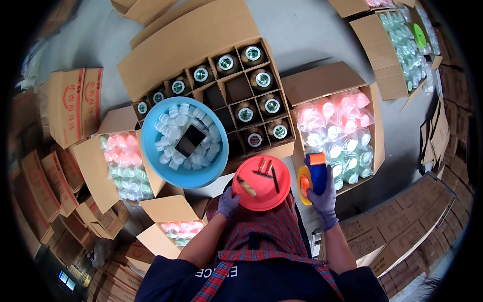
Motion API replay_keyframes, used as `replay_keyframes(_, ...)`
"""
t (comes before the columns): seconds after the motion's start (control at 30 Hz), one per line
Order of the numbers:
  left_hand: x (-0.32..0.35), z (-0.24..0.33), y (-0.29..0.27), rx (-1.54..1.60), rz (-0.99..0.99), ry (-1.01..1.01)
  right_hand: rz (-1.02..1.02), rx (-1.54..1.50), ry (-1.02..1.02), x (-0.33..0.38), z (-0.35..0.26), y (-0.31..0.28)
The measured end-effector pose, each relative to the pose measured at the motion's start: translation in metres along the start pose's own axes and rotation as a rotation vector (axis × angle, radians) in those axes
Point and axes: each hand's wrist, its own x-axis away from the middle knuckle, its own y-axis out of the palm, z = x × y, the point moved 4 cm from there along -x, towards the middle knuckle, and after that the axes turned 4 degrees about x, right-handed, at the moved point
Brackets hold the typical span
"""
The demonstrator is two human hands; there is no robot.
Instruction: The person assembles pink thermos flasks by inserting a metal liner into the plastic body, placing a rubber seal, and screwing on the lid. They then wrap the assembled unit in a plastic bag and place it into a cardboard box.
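Note:
My left hand (pixel 228 203), in a pale purple glove, grips the edge of a round red plastic dish (pixel 264 199) held in front of my apron. In the dish lie a thin black stick (pixel 275 180), a tan brush-like piece (pixel 246 187) and several small brownish pieces (pixel 264 167) too small to name. My right hand (pixel 324 201), gloved alike, is wrapped round a blue tape dispenser (pixel 317 173) with an orange front and a yellow-and-orange roll side. The dispenser is held upright, to the right of the dish.
Ahead stands a divided carton (pixel 201 108) with several round-mouthed jars in its cells. A blue basin (pixel 149 151) of white caps rests over its near left corner. Cartons of bagged pink and green items (pixel 334 131) stand either side. Stacked boxes (pixel 397 221) line the right.

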Motion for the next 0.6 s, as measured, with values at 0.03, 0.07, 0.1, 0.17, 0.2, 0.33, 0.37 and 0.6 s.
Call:
replay_keyframes(0.03, 0.006, -0.006, -0.003, 0.001, 0.021, -0.006, -0.027, -0.038, -0.030, -0.006, -0.005, 0.002)
replay_keyframes(0.07, 0.012, -0.012, -0.005, -0.015, 0.026, -0.023, -0.023, -0.034, -0.070, -0.011, -0.012, 0.004)
replay_keyframes(0.1, 0.018, -0.014, -0.009, -0.037, 0.025, -0.037, -0.013, -0.034, -0.104, -0.013, -0.018, 0.006)
replay_keyframes(0.17, 0.031, -0.011, -0.008, -0.056, 0.021, -0.065, -0.006, -0.036, -0.142, -0.020, -0.026, 0.007)
replay_keyframes(0.2, 0.037, -0.008, -0.007, -0.058, 0.026, -0.078, 0.001, -0.033, -0.159, -0.025, -0.029, 0.008)
replay_keyframes(0.33, 0.049, -0.015, 0.009, -0.073, 0.026, -0.152, 0.070, -0.080, -0.297, -0.052, -0.051, 0.010)
replay_keyframes(0.37, 0.050, -0.017, 0.012, -0.060, 0.034, -0.157, 0.082, -0.127, -0.325, -0.060, -0.061, 0.012)
replay_keyframes(0.6, 0.057, -0.016, 0.023, -0.014, 0.070, -0.165, 0.041, -0.197, -0.321, -0.087, -0.101, 0.018)
